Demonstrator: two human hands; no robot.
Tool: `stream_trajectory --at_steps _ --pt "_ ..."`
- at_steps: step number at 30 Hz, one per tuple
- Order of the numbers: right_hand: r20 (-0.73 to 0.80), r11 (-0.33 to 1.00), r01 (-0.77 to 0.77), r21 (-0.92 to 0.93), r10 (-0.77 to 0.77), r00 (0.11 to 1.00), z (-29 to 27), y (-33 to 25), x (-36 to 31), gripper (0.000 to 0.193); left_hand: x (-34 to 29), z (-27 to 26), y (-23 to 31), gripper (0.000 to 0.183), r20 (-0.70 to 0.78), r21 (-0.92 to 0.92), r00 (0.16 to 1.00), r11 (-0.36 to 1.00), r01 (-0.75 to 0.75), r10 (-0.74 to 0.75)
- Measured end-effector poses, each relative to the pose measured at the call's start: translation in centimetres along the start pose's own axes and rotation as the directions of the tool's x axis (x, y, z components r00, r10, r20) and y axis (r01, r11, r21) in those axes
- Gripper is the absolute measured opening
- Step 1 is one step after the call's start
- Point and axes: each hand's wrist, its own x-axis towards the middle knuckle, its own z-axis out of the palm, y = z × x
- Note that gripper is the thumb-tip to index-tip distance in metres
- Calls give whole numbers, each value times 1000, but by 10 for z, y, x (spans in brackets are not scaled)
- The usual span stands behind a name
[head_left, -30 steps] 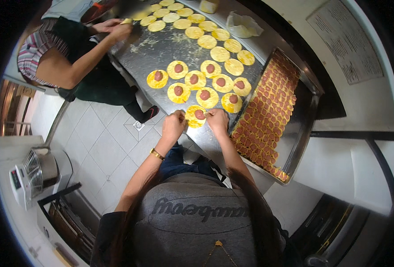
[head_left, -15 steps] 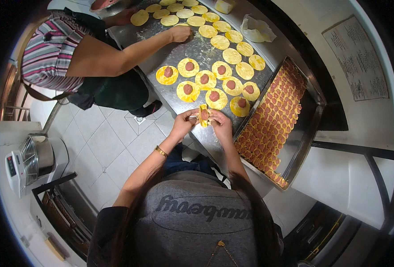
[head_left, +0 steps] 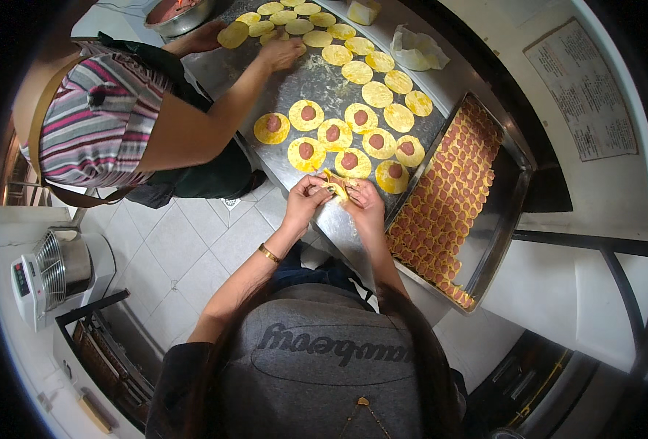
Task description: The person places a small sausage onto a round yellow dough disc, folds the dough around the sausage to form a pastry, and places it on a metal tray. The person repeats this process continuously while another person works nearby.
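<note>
My left hand (head_left: 305, 199) and my right hand (head_left: 362, 205) pinch a folded yellow dough wrapper (head_left: 335, 184) between them, just above the near edge of the steel table (head_left: 324, 84). Beyond my hands lie several round yellow wrappers with a pink filling dab (head_left: 350, 160) in the middle. Farther back are plain yellow wrappers (head_left: 377, 94) without filling. To my right a metal tray (head_left: 496, 219) holds rows of finished folded dumplings (head_left: 441, 212).
Another person in a striped top (head_left: 97, 117) leans over the table at the left, one hand (head_left: 283, 53) on a wrapper. A metal bowl of pink filling (head_left: 179, 13) stands at the far left end. A mixer (head_left: 53, 271) sits low left on the tiled floor side.
I lifted a filled wrapper off the table and folded it between both hands. The other person's hand moved right along the far wrappers.
</note>
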Motion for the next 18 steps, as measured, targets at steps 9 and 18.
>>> stream_trajectory --at_steps 9,18 --pt "82 984 -118 -137 130 988 -24 -10 8 33 -1 -11 7 25 157 337 981 928 -159 111" --pt "233 759 153 -633 -2 973 -31 0 9 34 -8 -1 -2 19 281 699 940 629 -339 194"
